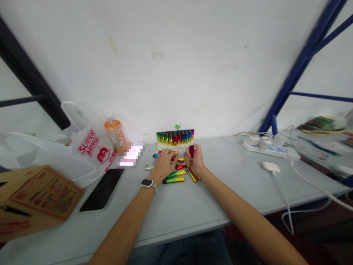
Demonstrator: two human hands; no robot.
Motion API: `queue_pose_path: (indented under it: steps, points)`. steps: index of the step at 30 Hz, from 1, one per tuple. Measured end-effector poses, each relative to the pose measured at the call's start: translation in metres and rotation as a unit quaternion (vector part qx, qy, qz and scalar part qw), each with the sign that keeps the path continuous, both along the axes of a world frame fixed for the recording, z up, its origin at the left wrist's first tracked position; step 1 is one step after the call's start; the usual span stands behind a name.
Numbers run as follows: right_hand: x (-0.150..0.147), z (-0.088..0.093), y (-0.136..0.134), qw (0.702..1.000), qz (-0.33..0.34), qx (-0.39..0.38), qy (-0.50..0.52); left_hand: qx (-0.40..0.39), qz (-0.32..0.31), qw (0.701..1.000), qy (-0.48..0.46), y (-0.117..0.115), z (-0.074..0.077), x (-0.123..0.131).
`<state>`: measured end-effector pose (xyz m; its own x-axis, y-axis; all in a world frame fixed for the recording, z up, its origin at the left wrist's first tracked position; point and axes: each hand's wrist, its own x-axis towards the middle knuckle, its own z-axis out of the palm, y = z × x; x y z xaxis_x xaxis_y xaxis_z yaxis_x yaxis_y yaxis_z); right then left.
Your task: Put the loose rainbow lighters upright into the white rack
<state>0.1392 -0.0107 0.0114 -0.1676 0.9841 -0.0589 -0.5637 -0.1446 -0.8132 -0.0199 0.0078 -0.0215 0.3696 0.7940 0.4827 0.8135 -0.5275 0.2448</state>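
Note:
My right hand (195, 160) is closed around a dark red lighter (191, 150), held upright just in front of the rack. My left hand (164, 163) lies over the loose lighters with its fingers bent down among them; what the fingertips pinch, if anything, is hidden. Shiny lighters in shaded colours stand packed in rows in a low white holder (162, 146) against the wall. Around my hands more lighters lie flat, among them a green-yellow lighter (175, 180), a gold lighter (193, 175), a red lighter (180, 166) and a silver-ended one (149, 168).
On the left are a cardboard box (46, 198), a white plastic bag (91, 147), an orange drink bottle (114, 129) and a black phone (103, 189). At right, a power strip (270, 149) and a white charger (271, 167) trail cables across the grey table (193, 209).

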Motion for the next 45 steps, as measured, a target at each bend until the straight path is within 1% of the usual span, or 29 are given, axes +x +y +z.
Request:
queue_pose_path:
  steps: [2, 4, 8, 11, 16, 18, 19, 23, 25, 27, 29, 31, 33, 35, 36, 39, 42, 45]
  points:
    - [0.002, -0.001, -0.001, 0.999, 0.030, 0.007, 0.010, -0.001, 0.002, 1.000, 0.000, -0.001, 0.000, 0.000]
    - [0.004, -0.002, -0.001, 0.999, 0.046, 0.010, 0.009, -0.003, 0.005, 1.000, 0.001, -0.002, 0.001, 0.001]
    - [0.004, -0.003, 0.000, 0.999, 0.035, 0.001, -0.011, -0.009, 0.007, 1.000, 0.005, -0.004, 0.004, 0.002]
    - [0.001, -0.004, 0.001, 0.999, 0.014, -0.008, -0.029, -0.014, 0.004, 1.000, 0.001, -0.004, 0.005, 0.002]
    - [-0.003, -0.007, 0.005, 0.995, -0.073, -0.001, -0.074, -0.017, 0.000, 1.000, -0.010, -0.003, 0.004, 0.001]
    - [-0.002, -0.007, 0.006, 0.993, -0.089, 0.004, -0.073, -0.015, 0.000, 1.000, -0.014, -0.002, 0.003, 0.000]
    - [-0.001, -0.006, 0.006, 0.994, -0.083, -0.001, -0.065, -0.015, 0.000, 1.000, -0.015, -0.002, 0.003, -0.001]
    - [0.003, -0.004, 0.006, 0.999, -0.014, -0.017, -0.035, -0.015, 0.002, 1.000, -0.016, -0.002, 0.002, -0.002]
    - [0.004, -0.005, 0.008, 0.999, -0.017, 0.010, -0.037, -0.014, 0.003, 1.000, -0.017, -0.003, 0.002, -0.002]
    - [0.004, -0.008, 0.011, 0.995, -0.048, 0.064, -0.057, -0.010, 0.001, 1.000, -0.018, -0.003, 0.002, -0.002]
    - [0.006, -0.012, 0.015, 0.984, -0.074, 0.124, -0.106, -0.008, 0.000, 1.000, -0.018, -0.003, 0.002, -0.001]
    - [0.010, -0.014, 0.020, 0.963, -0.096, 0.176, -0.178, -0.009, 0.000, 1.000, -0.015, -0.003, 0.001, -0.002]
    - [0.017, -0.014, 0.028, 0.930, -0.135, 0.221, -0.260, -0.014, 0.002, 1.000, -0.013, -0.003, 0.001, -0.002]
    - [0.023, -0.012, 0.039, 0.886, -0.183, 0.265, -0.333, -0.020, 0.004, 1.000, -0.012, -0.004, 0.001, -0.002]
    - [0.026, -0.009, 0.046, 0.870, -0.190, 0.278, -0.359, -0.022, 0.006, 1.000, -0.012, -0.004, 0.001, -0.002]
    - [0.030, 0.001, 0.067, 0.845, -0.162, 0.306, -0.407, -0.024, 0.007, 1.000, -0.013, -0.004, 0.000, -0.002]
    - [0.030, 0.009, 0.086, 0.824, -0.148, 0.346, -0.423, -0.024, 0.011, 0.999, -0.020, -0.004, -0.001, -0.002]
    - [0.028, 0.013, 0.099, 0.813, -0.117, 0.369, -0.435, -0.025, 0.012, 0.999, -0.023, -0.003, -0.002, -0.003]
